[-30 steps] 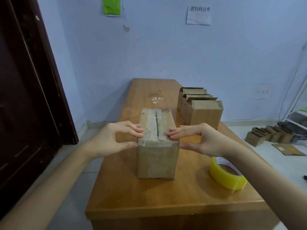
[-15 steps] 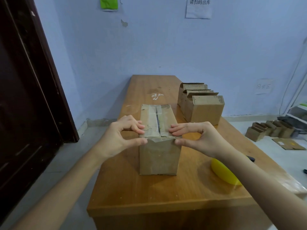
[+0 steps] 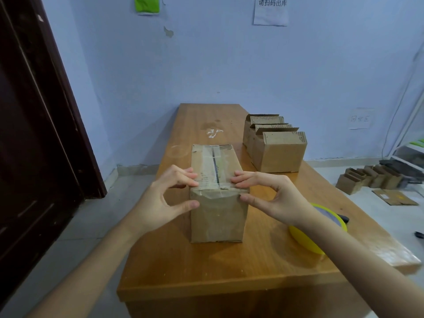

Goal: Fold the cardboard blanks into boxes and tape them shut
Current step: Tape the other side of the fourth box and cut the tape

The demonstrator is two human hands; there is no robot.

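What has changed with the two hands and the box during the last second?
Both hands slid toward the near top edge of the taped box. The left hand and right hand now pinch that edge, fingers on top, thumbs on the front face, where the tape folds over. Before, the fingers lay flatter on top. The box, the yellow tape roll and the open boxes stayed on the table.

Tape roll (image 3: 305,239) half hidden behind right forearm; wall notice (image 3: 270,12) cut off.
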